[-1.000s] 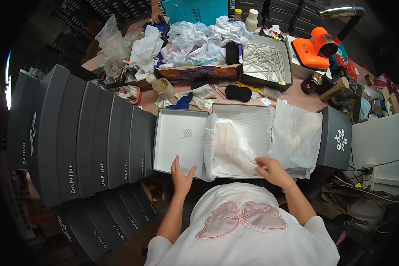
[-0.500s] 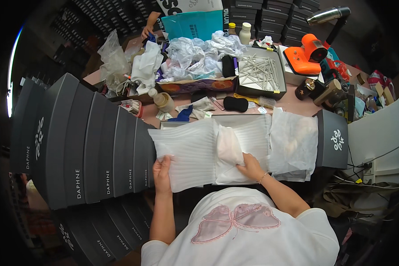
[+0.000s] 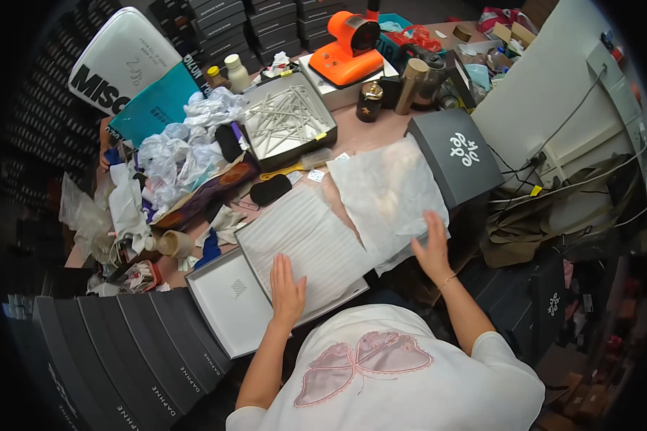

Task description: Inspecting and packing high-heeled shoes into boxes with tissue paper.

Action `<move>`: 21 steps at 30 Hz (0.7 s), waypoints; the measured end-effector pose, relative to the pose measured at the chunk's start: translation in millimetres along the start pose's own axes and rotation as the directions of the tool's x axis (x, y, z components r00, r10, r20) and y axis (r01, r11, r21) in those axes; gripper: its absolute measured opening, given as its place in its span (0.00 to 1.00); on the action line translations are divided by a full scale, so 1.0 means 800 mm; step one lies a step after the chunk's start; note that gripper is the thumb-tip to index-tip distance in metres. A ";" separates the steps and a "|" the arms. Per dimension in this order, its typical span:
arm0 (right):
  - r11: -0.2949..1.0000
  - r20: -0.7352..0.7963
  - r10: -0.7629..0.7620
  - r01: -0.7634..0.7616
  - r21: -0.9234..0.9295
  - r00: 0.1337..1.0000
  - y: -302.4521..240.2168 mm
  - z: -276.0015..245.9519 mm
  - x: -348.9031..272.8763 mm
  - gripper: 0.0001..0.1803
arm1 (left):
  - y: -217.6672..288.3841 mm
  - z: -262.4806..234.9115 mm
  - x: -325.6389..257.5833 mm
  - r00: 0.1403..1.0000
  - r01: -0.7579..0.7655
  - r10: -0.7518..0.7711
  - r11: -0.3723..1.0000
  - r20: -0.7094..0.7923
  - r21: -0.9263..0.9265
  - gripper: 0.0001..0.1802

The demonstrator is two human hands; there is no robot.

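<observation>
While white tissue paper (image 3: 305, 241) lies folded over the open white box (image 3: 230, 305) at the near edge of the tabletop (image 3: 366, 133), a person in a white shirt with a pink butterfly print presses it flat with the left hand (image 3: 286, 289), fingers spread and palm down, gripping nothing. To the right, a second sheet of tissue paper (image 3: 384, 194) spreads loose beside the box, and the right hand (image 3: 433, 244) rests open on its lower edge, fingers apart. Just beyond that sheet sits a dark grey box lid (image 3: 456, 154) bearing a white emblem, tilted toward the tabletop's right rim. Behind the box lie a black oval case (image 3: 269, 190) and a few small paper tags, then a shallow dark tray of white sticks (image 3: 287, 118). A heap of crumpled plastic bags (image 3: 180, 147) crowds the left side, next to a teal folder (image 3: 154, 108). At the far edge stands an orange machine (image 3: 349, 43). A row of dark grey boxes (image 3: 115, 352) lines up at the person's left.
</observation>
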State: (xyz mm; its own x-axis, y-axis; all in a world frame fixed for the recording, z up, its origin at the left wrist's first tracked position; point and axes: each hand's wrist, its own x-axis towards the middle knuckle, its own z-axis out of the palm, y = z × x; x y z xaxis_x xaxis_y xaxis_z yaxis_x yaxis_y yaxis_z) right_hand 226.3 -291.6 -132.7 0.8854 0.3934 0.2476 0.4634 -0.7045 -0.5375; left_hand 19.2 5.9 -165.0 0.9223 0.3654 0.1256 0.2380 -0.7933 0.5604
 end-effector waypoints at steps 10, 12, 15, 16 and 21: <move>0.981 -0.027 0.161 -0.157 0.111 0.987 0.140 0.031 0.029 0.25 | -0.009 0.075 0.071 0.986 -0.013 0.009 1.000 0.165 0.023 0.19; 0.983 0.045 0.040 -0.047 0.178 0.998 0.092 0.003 0.058 0.19 | -0.023 0.075 0.064 0.998 0.061 -0.067 0.963 -0.013 -0.261 0.16; 0.959 0.074 -0.231 0.214 0.187 0.970 0.055 -0.041 0.116 0.13 | 0.035 0.047 0.093 0.983 -0.087 0.010 0.902 -0.181 -0.424 0.12; 0.973 0.121 -0.190 0.171 0.155 0.974 0.040 -0.062 0.144 0.12 | 0.059 0.040 0.106 0.983 -0.131 0.056 0.878 -0.174 -0.461 0.10; 0.901 0.182 -0.289 0.203 0.384 0.940 -0.071 -0.155 0.238 0.08 | 0.081 0.078 0.179 0.743 0.602 -0.287 -0.108 0.605 -0.791 0.30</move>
State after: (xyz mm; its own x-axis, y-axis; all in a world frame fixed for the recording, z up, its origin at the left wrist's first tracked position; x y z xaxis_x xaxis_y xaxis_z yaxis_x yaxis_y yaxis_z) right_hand 373.2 -250.2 44.5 0.6912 0.6810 0.2417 0.5831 -0.3281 -0.7432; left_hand 185.4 -23.6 -162.0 0.8008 0.2049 -0.5628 0.2887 0.6912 0.6625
